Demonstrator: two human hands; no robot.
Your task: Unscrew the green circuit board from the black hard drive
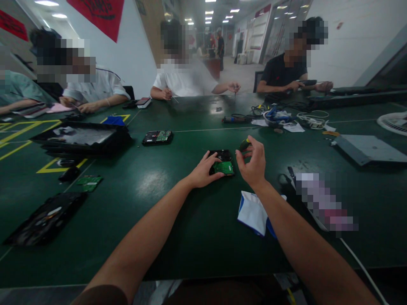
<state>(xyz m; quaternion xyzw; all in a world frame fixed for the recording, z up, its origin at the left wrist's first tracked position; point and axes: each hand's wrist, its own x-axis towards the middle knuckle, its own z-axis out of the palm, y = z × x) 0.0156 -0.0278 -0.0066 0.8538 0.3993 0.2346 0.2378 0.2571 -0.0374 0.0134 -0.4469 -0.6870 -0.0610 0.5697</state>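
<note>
Both forearms stretch over the green tabletop [178, 237] to a hard drive [222, 163], board up, long axis running away from me. Left hand [203, 171] pins its near-left edge; right hand [252, 163], just right, pinches a green-handled screwdriver [244, 145].

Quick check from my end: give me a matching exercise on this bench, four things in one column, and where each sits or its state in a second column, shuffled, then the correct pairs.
Things:
1. hard drive
2. screwdriver
3. white and blue cloth
4. second hard drive

Places or states:
A. lying alone farther up the table, left of centre, nobody touching it
B. gripped in the right hand
C. flat on the table under the right forearm
D. circuit board up, steadied by the left hand

Pairs: 1-D, 2-B, 3-C, 4-A
</note>
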